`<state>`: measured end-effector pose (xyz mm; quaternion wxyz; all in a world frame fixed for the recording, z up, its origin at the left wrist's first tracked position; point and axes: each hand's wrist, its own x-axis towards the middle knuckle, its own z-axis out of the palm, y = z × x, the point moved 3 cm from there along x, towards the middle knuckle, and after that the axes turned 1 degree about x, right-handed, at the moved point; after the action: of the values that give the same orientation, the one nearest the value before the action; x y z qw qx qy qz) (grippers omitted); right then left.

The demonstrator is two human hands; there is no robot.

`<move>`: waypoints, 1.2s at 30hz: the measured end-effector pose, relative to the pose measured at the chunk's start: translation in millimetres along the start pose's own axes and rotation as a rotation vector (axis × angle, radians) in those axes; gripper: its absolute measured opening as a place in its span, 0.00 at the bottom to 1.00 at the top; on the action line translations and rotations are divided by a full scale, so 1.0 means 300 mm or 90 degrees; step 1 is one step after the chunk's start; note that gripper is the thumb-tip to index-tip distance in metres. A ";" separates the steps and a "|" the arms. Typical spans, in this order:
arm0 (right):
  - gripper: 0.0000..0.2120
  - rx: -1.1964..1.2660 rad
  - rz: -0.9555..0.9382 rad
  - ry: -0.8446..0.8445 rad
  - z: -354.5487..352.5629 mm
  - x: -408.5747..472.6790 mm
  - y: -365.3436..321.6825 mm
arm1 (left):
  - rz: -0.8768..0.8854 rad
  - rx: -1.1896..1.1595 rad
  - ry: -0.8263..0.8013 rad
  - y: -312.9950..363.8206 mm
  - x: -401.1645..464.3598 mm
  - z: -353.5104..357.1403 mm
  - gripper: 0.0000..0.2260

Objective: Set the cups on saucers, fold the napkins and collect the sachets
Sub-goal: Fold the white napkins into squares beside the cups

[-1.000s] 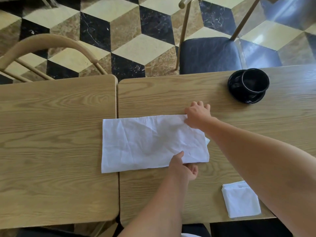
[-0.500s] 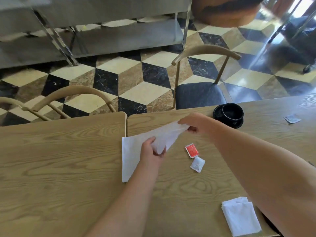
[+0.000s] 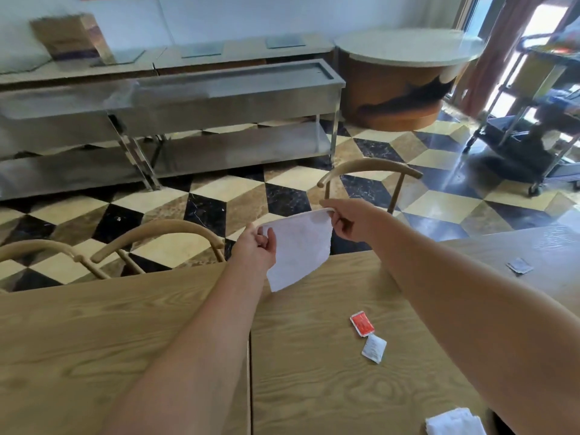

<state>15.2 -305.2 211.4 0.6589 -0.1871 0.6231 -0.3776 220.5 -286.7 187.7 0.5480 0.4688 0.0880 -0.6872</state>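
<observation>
Head view, single frame: the person holds a white cloth napkin (image 3: 298,249) up in the air above the far edge of the light wooden counter (image 3: 157,356). Left hand (image 3: 255,248) pinches the napkin's upper left corner, fingers curled round the cloth; right hand (image 3: 348,219) pinches the upper right corner between thumb and fingers. Top edge of the napkin is stretched between the two hands and slopes up toward the right hand; the rest hangs down, lower corner near or at the counter edge, contact not resolvable. On the counter, right of the seam between the two tabletops, lie a small red rectangular sachet (image 3: 362,323) and a small white sachet (image 3: 374,348), just beside each other, corners nearly touching. A third, grey sachet (image 3: 519,265) lies well apart on the far right of the counter. A folded white napkin (image 3: 452,423) sits at the near right edge, partly cut off by the frame. Beyond the counter: curved wooden chair backs (image 3: 157,233), a cube-patterned marble floor (image 3: 219,196), a long stainless steel serving stand (image 3: 219,89), a round stone-topped table (image 3: 405,48), and a blurred trolley (image 3: 539,127) at far right.
</observation>
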 end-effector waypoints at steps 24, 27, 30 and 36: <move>0.06 0.229 -0.070 0.046 -0.007 0.039 0.013 | 0.016 0.294 -0.116 0.108 0.054 0.069 0.08; 0.07 0.178 -0.065 0.024 0.068 0.067 -0.020 | 0.045 0.251 -0.117 0.184 0.087 0.073 0.08; 0.06 0.207 -0.099 0.010 0.067 0.051 -0.077 | 0.067 0.246 -0.156 0.213 0.058 0.130 0.08; 0.07 0.219 -0.143 0.001 0.061 -0.020 -0.105 | 0.083 0.275 -0.187 0.228 0.005 0.155 0.06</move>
<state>24.7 -325.1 240.8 0.6342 -0.1401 0.5253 -0.5498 252.4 -343.4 238.8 0.4851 0.4748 -0.1713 -0.7141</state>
